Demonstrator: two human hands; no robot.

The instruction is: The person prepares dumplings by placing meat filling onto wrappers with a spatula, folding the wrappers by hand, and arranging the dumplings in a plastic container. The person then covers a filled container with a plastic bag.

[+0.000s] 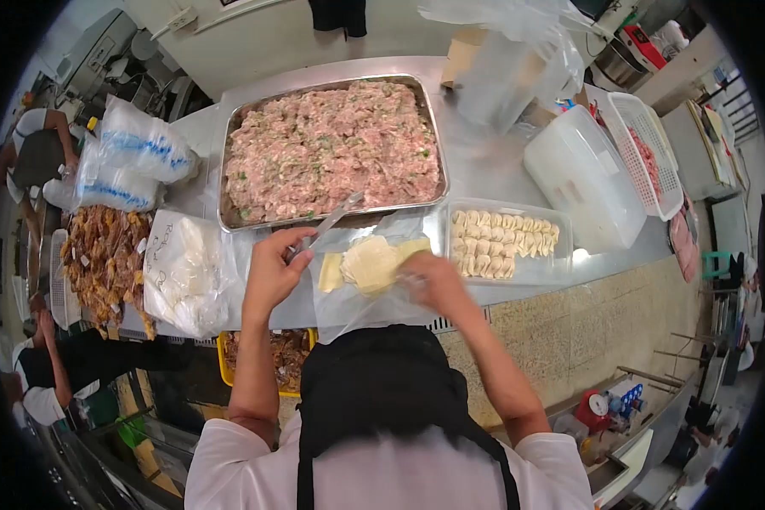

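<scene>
My left hand (280, 263) is closed around a slim metal spreader (327, 223), whose tip reaches the near edge of the meat filling. A deep metal tray (223, 191) holds this pink minced meat (331, 144) flecked with green. Just in front of me, a stack of round pale dumpling wrappers (370, 263) lies on a yellowish sheet over clear plastic. My right hand (433, 285) is at the right side of the wrappers, its fingers smeared by motion. To its right, a clear plastic container (540, 268) holds rows of folded dumplings (493, 242).
Stuffed plastic bags (136, 153) and a heap of brown pieces (106, 263) are on the left, beside a white bag (183, 272). A translucent bin (582, 174) and a white basket (665, 183) stand right. Below the table edge is a yellow crate (227, 365). Other people (47, 365) are at left.
</scene>
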